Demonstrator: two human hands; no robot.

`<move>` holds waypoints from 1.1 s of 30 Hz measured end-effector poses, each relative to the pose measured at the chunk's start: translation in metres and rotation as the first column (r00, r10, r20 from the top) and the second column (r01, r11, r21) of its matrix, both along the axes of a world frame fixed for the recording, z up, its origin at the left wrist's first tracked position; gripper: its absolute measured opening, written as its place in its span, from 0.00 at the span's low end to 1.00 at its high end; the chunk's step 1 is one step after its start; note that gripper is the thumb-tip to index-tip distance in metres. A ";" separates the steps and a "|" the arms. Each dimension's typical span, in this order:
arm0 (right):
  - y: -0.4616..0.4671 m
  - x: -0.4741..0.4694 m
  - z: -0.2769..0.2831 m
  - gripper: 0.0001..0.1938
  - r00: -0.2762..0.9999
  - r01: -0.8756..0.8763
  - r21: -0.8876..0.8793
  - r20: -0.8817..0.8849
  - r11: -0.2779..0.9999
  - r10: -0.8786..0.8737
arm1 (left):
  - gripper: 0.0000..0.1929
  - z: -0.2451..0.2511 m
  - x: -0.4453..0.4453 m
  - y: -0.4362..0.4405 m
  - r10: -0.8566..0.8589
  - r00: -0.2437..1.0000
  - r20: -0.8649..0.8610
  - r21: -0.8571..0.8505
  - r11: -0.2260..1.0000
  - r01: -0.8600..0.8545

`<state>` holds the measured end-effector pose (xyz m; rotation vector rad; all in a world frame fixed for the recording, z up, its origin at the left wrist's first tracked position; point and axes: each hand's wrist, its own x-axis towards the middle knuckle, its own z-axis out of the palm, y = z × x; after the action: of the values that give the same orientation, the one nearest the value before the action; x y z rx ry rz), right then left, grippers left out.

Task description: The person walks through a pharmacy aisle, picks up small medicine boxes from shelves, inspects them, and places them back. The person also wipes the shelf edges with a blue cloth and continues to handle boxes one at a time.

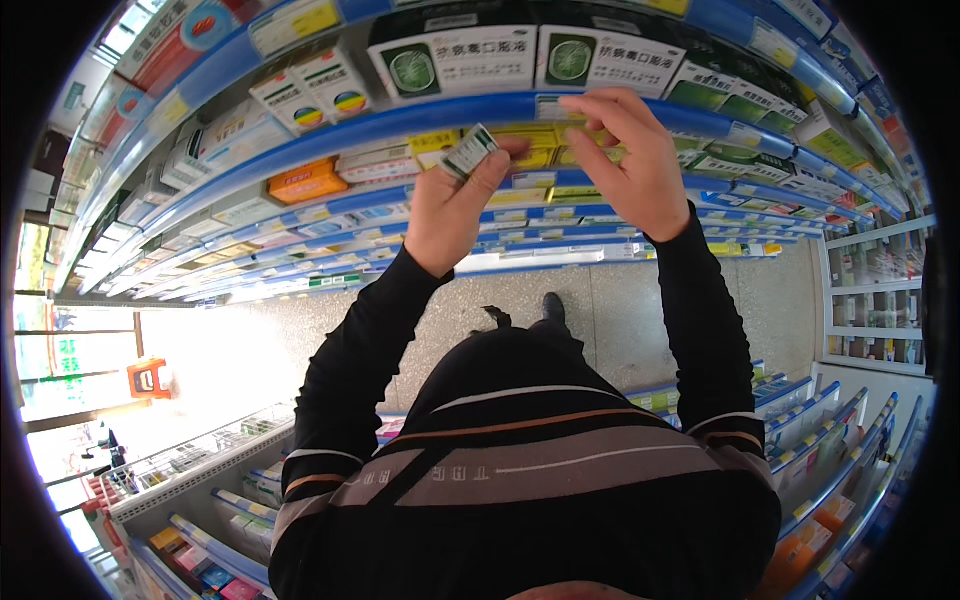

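My left hand (455,208) pinches a small printed paper label (470,152) between thumb and fingers, in front of the shelf. My right hand (632,166) is raised with thumb and fingers apart. Its fingertips are over a shelf label (550,107) in the blue price strip (465,112); whether they touch it I cannot tell. Above that strip stand white and green medicine boxes (480,60) with dark tops. Yellow boxes (536,148) sit on the tier below, partly hidden behind my hands.
White and rainbow-marked cartons (330,90) and an orange box (304,180) fill the shelves to the left. Another shelf unit (817,450) stands behind me. A glass-fronted cabinet (874,292) is at the right. On the speckled floor (622,322), an orange stool (148,379) stands far left.
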<state>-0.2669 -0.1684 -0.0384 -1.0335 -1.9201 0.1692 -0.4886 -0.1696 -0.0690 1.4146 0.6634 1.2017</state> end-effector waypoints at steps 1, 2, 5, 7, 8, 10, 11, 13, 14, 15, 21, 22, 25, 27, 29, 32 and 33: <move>-0.005 -0.011 -0.003 0.17 0.995 -0.082 -0.082 -0.063 0.993 0.077 | 0.13 -0.004 -0.003 -0.008 -0.110 0.946 0.304 -0.310 0.928 0.207; -0.009 -0.023 -0.006 0.18 0.980 -0.170 -0.158 -0.132 0.973 0.150 | 0.15 -0.013 -0.010 -0.011 -0.171 0.907 0.386 -0.304 0.904 0.300; -0.014 -0.055 -0.010 0.18 0.957 -0.246 -0.251 -0.219 0.936 0.192 | 0.15 -0.030 -0.021 -0.020 -0.129 0.894 0.430 -0.384 0.870 0.310; -0.012 -0.067 -0.011 0.16 0.949 -0.272 -0.342 -0.247 0.899 0.194 | 0.15 -0.031 -0.029 -0.025 -0.119 0.912 0.393 -0.432 0.851 0.298; -0.007 -0.074 -0.010 0.12 0.940 -0.306 -0.350 -0.261 0.886 0.221 | 0.15 -0.029 -0.032 -0.026 -0.124 0.914 0.387 -0.434 0.850 0.299; -0.004 -0.084 -0.007 0.11 0.934 -0.318 -0.397 -0.285 0.861 0.213 | 0.16 -0.031 -0.039 -0.027 -0.135 0.910 0.393 -0.433 0.845 0.313; -0.003 -0.088 -0.007 0.11 0.932 -0.324 -0.421 -0.296 0.847 0.209 | 0.16 -0.031 -0.043 -0.030 -0.130 0.888 0.440 -0.428 0.840 0.335; 0.001 -0.092 -0.008 0.11 0.929 -0.336 -0.432 -0.300 0.837 0.217 | 0.15 -0.025 -0.049 -0.035 -0.121 0.840 0.529 -0.408 0.831 0.377; 0.002 -0.094 -0.008 0.12 0.929 -0.336 -0.444 -0.300 0.831 0.215 | 0.17 -0.025 -0.053 -0.036 -0.129 0.834 0.537 -0.406 0.827 0.389; 0.003 -0.095 -0.006 0.12 0.930 -0.336 -0.453 -0.300 0.826 0.214 | 0.17 -0.021 -0.056 -0.037 -0.117 0.816 0.566 -0.423 0.808 0.409; 0.004 -0.104 -0.001 0.11 0.941 -0.330 -0.485 -0.237 0.810 0.242 | 0.20 -0.018 -0.061 -0.042 -0.072 0.788 0.612 -0.453 0.785 0.424; 0.004 -0.104 0.000 0.12 0.941 -0.328 -0.504 -0.246 0.799 0.232 | 0.20 -0.019 -0.061 -0.043 -0.068 0.777 0.626 -0.454 0.778 0.434; 0.006 -0.102 0.001 0.15 0.939 -0.334 -0.529 -0.263 0.781 0.223 | 0.20 -0.021 -0.057 -0.043 -0.045 0.734 0.677 -0.436 0.780 0.450; 0.013 -0.096 -0.007 0.19 0.932 -0.355 -0.505 -0.260 0.786 0.253 | 0.20 -0.024 -0.054 -0.041 -0.028 0.710 0.704 -0.425 0.784 0.452; 0.016 -0.093 -0.008 0.19 0.907 -0.404 -0.505 -0.328 0.763 0.264 | 0.20 -0.026 -0.050 -0.038 -0.011 0.695 0.719 -0.424 0.786 0.451; 0.020 -0.085 -0.005 0.19 0.885 -0.456 -0.552 -0.368 0.698 0.287 | 0.20 -0.027 -0.044 -0.035 0.023 0.670 0.742 -0.421 0.794 0.439; 0.022 -0.085 -0.004 0.18 0.877 -0.473 -0.570 -0.376 0.671 0.298 | 0.20 -0.026 -0.044 -0.035 0.037 0.682 0.730 -0.432 0.798 0.420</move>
<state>-0.3515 -0.1462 -0.0419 -0.9393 -1.8436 1.2459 -0.5324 -0.2046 -0.0953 0.4052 0.2491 1.1176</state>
